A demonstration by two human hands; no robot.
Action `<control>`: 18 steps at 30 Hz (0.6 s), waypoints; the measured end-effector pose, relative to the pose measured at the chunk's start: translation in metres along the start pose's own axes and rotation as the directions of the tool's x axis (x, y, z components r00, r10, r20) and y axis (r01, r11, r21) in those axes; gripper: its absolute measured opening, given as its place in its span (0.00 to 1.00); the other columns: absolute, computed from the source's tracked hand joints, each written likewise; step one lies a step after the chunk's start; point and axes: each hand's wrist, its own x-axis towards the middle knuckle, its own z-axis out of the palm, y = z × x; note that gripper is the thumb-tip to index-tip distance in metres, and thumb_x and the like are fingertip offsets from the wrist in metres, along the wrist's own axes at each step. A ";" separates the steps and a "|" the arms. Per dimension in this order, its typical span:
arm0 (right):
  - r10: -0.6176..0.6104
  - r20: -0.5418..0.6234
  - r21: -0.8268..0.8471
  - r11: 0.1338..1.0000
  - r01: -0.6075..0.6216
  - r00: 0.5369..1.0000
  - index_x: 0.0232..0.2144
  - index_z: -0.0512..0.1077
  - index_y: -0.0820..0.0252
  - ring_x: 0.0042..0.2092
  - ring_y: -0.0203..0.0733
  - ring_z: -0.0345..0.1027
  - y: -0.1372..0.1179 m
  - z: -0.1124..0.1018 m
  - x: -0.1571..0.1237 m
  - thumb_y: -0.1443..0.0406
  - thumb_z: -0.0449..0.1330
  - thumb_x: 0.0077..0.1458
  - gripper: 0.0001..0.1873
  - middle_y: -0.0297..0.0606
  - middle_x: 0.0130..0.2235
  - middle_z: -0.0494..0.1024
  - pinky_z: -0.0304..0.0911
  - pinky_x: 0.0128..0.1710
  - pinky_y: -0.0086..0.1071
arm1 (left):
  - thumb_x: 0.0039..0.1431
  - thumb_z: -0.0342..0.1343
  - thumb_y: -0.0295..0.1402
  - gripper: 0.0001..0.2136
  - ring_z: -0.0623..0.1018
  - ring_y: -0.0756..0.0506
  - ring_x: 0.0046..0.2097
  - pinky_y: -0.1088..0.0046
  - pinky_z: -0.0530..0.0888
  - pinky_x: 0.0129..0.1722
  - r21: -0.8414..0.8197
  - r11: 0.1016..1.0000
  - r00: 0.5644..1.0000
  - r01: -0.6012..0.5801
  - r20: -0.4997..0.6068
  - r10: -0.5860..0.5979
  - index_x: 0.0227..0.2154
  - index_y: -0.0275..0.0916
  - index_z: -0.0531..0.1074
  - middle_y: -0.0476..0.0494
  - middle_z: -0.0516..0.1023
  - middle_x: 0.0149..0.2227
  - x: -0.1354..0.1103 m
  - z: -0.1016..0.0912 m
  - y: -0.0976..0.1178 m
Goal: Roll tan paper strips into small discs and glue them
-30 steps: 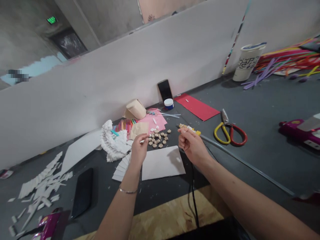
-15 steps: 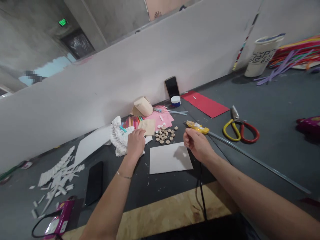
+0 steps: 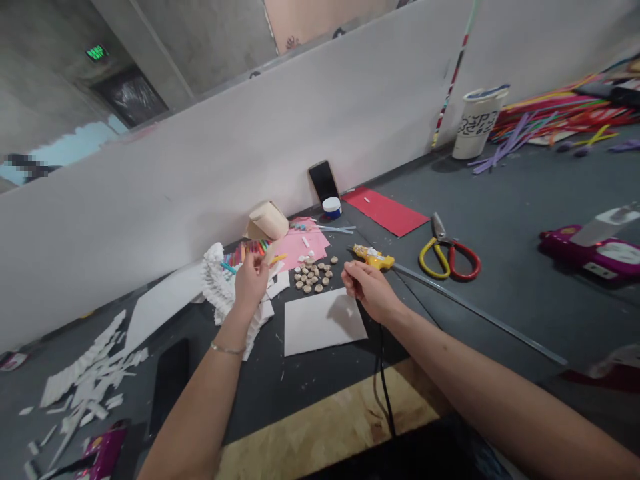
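My left hand (image 3: 251, 280) is raised above a fan of small white cards (image 3: 270, 293), fingers pinched on one white paper piece. A ruffled white paper piece (image 3: 216, 283) lies just to its left. My right hand (image 3: 364, 288) is closed round the handle of a yellow glue gun (image 3: 374, 257), whose nozzle points left; its black cord (image 3: 383, 387) runs down toward me. Between the hands lie a white sheet (image 3: 323, 321) and a cluster of small wooden discs (image 3: 313, 273).
Yellow-and-red scissors (image 3: 449, 257), a long metal ruler (image 3: 480, 310), a red sheet (image 3: 386, 211), pink paper (image 3: 299, 243), a phone (image 3: 323, 181) leaning on the white wall, a small jar (image 3: 331, 207), a paper cup (image 3: 475, 125), a purple glue gun (image 3: 590, 243), white scraps (image 3: 83, 383).
My left hand dropped onto the white cards, then rose again with a paper piece. My right hand stayed closed on the glue gun. The view shifted slightly.
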 end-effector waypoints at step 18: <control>0.414 0.305 -0.486 0.842 -0.234 0.858 0.32 0.79 0.63 0.27 0.35 0.68 0.013 0.009 -0.032 0.53 0.70 0.43 0.20 0.36 0.28 0.78 0.63 0.26 0.27 | 0.47 0.67 0.37 0.23 0.80 0.40 0.45 0.62 0.74 0.48 -0.823 0.357 0.897 0.442 0.410 -0.165 0.46 0.36 0.72 0.39 0.82 0.42 -0.158 0.006 0.018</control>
